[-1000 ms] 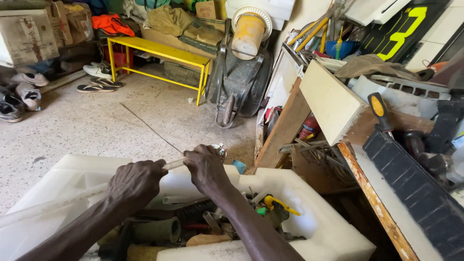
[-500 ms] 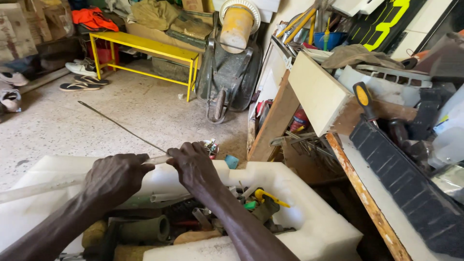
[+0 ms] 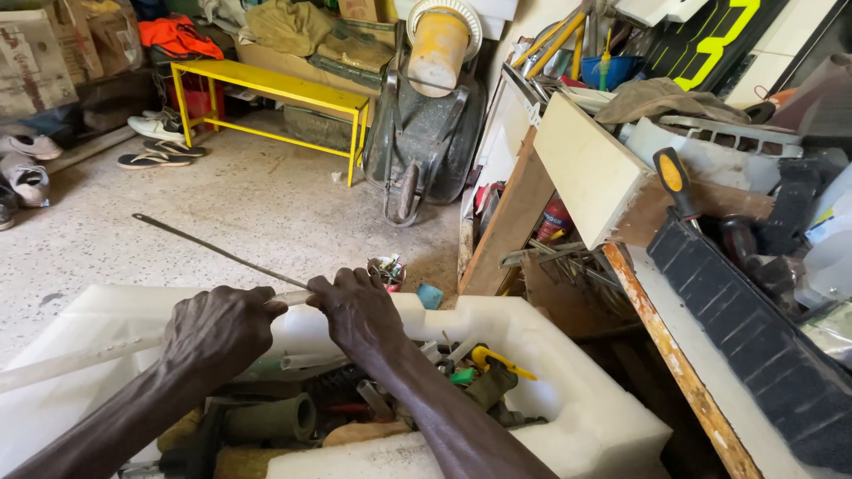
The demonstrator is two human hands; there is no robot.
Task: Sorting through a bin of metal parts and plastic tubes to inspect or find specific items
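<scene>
My left hand (image 3: pixel 222 330) is closed around a pale plastic pipe (image 3: pixel 80 357) that runs off to the lower left. My right hand (image 3: pixel 359 309) grips the same pipe at its near end. A thin dark metal rod (image 3: pixel 209 248) sticks out of that end and slants up to the left over the floor. Both hands hover above a white foam box (image 3: pixel 581 408) filled with pipe pieces, tubes and tools.
A workbench (image 3: pixel 710 390) with a yellow-handled screwdriver (image 3: pixel 679 182) and clutter stands at the right. A wheelbarrow (image 3: pixel 422 142) leans upright at the back, beside a yellow bench (image 3: pixel 275 89). Shoes (image 3: pixel 164 133) lie on the speckled floor. A small cup (image 3: pixel 387 269) sits just beyond the box.
The view has shifted slightly. The rod now points further to the left. Both hands keep their grip on the pipe.
</scene>
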